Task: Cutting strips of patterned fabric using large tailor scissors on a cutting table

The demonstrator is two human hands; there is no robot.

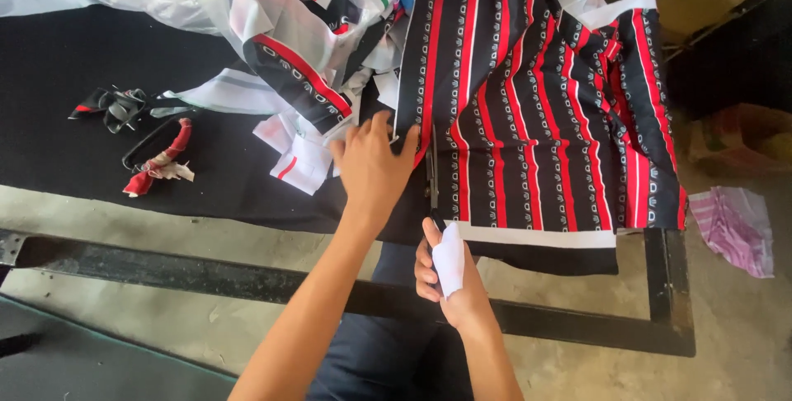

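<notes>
Hands flat on striped fabric

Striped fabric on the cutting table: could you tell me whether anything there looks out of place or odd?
The striped fabric lies fairly flat under the left hand. Odd points: cut scraps are heaped loosely behind it, a spare pair of scissors lies among offcuts at the left, and a pink cloth has ended up on the floor.

Bare black table lies open at the left, broken only by a second pair of scissors with red-wrapped handles and small cloth scraps. A heap of clear plastic and striped offcuts blocks the far side; the black-and-red striped fabric covers the right.
</notes>
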